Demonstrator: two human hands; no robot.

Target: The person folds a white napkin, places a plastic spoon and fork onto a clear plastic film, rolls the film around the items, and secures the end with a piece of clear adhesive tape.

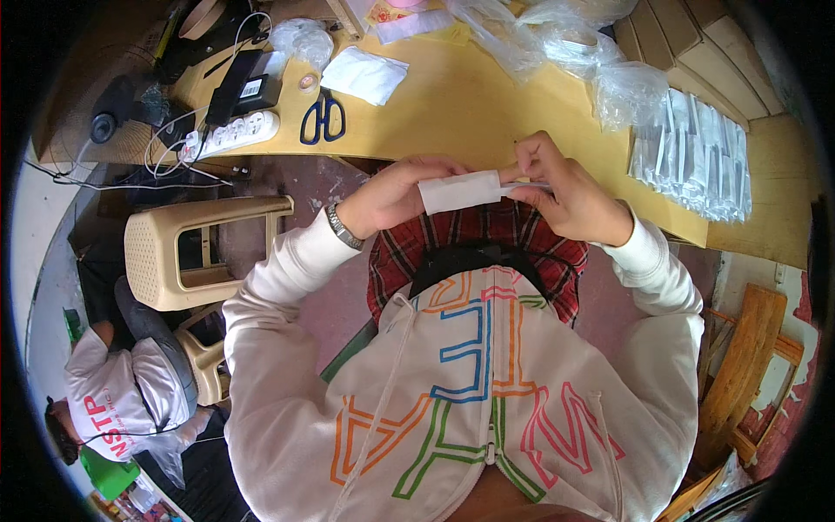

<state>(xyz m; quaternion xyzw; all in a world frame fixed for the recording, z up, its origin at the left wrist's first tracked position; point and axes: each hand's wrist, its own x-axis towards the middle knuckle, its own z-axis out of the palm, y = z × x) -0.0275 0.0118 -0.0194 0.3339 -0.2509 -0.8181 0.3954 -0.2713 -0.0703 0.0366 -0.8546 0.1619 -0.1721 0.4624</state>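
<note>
Between my hands, just off the table's near edge, is a small white rectangular packet or sleeve [460, 192]. My left hand [398, 192] grips its left end, with a metal-banded watch [344, 226] on the wrist. At the right end, my right hand [558, 189] pinches a thin pale strip that meets the packet's opening; whether the strip is a separate piece I cannot tell. Scissors with dark blue handles [323, 121] lie on the wooden table [470, 111], beside a folded white cloth or paper [365, 74] and a small tape roll [307, 82].
Rows of clear-wrapped flat packets [691, 156] lie at the table's right, near plastic bags [629, 91] and cardboard boxes [704, 46]. A white power strip [238, 134] with cables sits at the left edge. Beige plastic stools [153, 254] stand left; another person [124, 398] is at lower left.
</note>
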